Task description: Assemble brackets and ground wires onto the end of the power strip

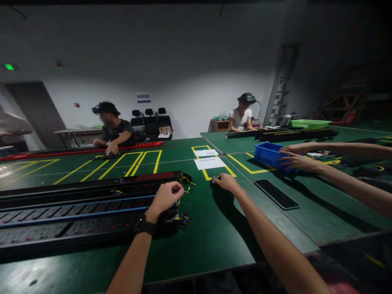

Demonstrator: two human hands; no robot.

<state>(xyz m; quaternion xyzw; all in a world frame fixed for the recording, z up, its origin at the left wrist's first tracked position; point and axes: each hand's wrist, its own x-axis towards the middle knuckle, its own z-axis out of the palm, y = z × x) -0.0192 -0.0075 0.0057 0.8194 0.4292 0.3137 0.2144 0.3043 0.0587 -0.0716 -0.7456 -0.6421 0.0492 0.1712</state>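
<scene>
My left hand (167,199), with a black watch on its wrist, is closed in a pinch at the right end of the long black power strips (101,214). A thin yellow-green wire (187,190) comes out from its fingertips. Rows of sockets and small red parts run along the strips. My right hand (229,182) pinches a small grey block (214,179) at the table top; its exact kind I cannot make out. More loose wire ends and a dark plug-like piece (184,221) stick out at the end of the nearest strip.
White paper sheets (210,163) lie ahead on the green table (196,253). A dark flat tablet-like panel (276,194) rests to the right. Another person's hands (292,157) touch a blue bin (266,154). Two persons (114,130) (241,118) work across the table.
</scene>
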